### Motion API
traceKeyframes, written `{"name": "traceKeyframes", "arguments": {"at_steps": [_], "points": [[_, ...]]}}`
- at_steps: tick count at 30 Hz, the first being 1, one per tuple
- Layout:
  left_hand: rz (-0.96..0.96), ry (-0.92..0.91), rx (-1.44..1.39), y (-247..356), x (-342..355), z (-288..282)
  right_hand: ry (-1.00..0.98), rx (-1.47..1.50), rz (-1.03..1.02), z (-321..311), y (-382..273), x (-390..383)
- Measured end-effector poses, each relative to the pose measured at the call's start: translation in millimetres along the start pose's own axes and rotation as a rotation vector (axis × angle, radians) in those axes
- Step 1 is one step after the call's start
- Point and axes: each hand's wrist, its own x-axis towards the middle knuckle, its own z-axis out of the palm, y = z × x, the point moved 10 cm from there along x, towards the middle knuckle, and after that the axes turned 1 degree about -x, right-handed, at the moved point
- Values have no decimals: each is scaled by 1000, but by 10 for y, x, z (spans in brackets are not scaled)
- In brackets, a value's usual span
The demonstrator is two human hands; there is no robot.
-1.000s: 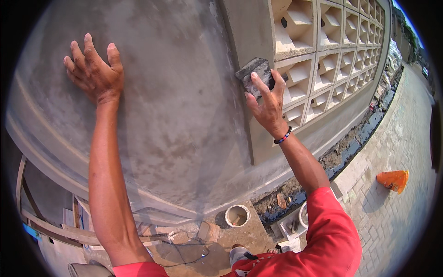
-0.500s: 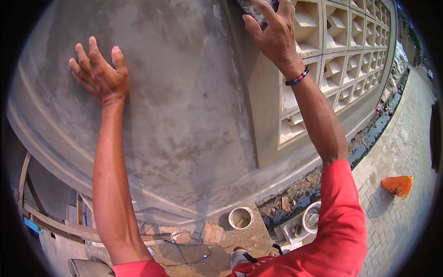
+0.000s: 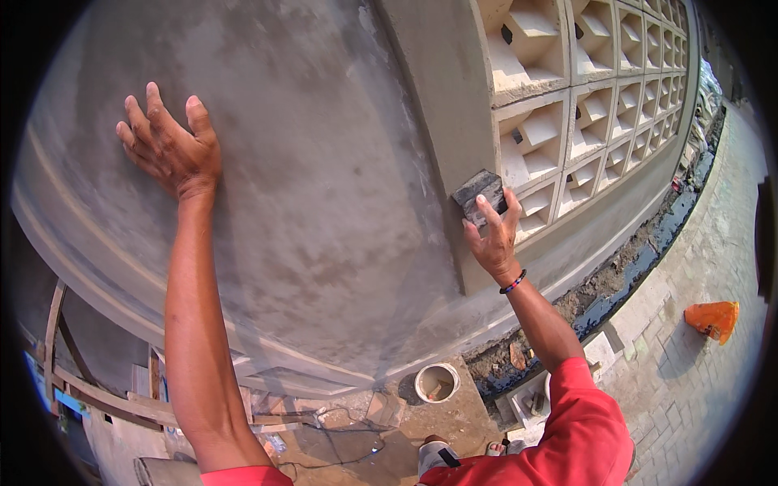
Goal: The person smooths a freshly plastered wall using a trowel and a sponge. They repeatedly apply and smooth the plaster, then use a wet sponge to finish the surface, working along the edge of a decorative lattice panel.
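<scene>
Pressing a dark sanding block (image 3: 481, 194) against the grey pillar edge (image 3: 454, 154), centre right, fingers of right hand (image 3: 493, 235) gripping it from below. Left hand (image 3: 172, 146) spread flat, holding nothing, on plastered wall (image 3: 324, 202), upper left. Lattice blocks (image 3: 600, 89) just right; bare wall between hands. Dropped lower than half a second ago.

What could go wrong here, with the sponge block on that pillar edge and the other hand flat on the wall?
1. The left hand lies flat on the grey plaster wall; if the render is soft, it may leave prints.
2. The right hand holds the dark sponge block by the fingertips; it could slip and drop toward the white bucket far below.
3. The view looks high up; leaning risks balance.
</scene>
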Motion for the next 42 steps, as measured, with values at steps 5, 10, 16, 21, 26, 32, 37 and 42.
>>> {"name": "traceKeyframes", "arguments": {"at_steps": [5,10,16,21,26,32,37,42], "points": [[2,15,-17,8,-31,-16,130,28,72,0,-97,389],[8,1,22,-75,14,-61,256,-41,-200,-49,-675,1868],[-6,20,-33,14,8,-69,401,-18,-271,-489,-824,3080],[0,13,-5,-30,-36,-41,191,-37,-183,-138,-548,1814],[0,15,7,6,7,-28,100,-6,107,-122,167,188],[-21,9,-29,1,-27,-38,225,7,7,-154,-425,1575],[-4,-5,22,-35,-9,-35,162,18,-27,-59,-474,1231],[-18,12,14,11,1,-26,279,29,180,-202,66,749]]}}
